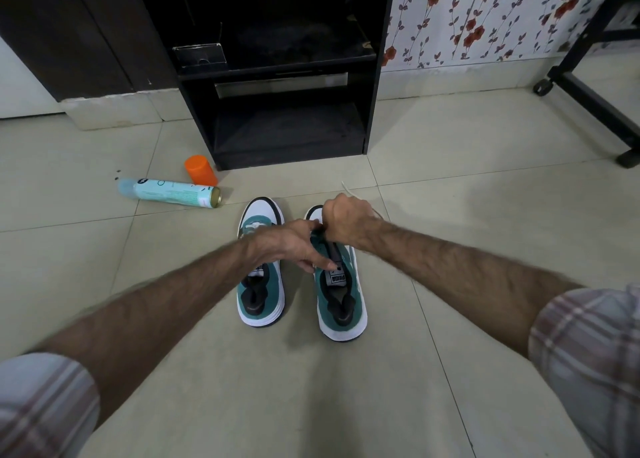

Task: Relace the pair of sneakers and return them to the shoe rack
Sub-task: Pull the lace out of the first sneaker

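Two green and white sneakers stand side by side on the tiled floor, toes pointing away from me. My left hand (294,246) reaches across the left sneaker (260,294) and rests its fingers on the tongue of the right sneaker (341,301). My right hand (344,220) is closed as a fist over the front of the right sneaker, gripping a cream shoelace (348,190) whose free end sticks up beyond the knuckles. The lace eyelets are hidden under both hands.
A black shoe rack (287,125) with open shelves stands straight ahead against the wall. A turquoise spray can (169,192) lies on the floor at the left, with its orange cap (201,170) beside it. A black wheeled frame (588,90) is at the right.
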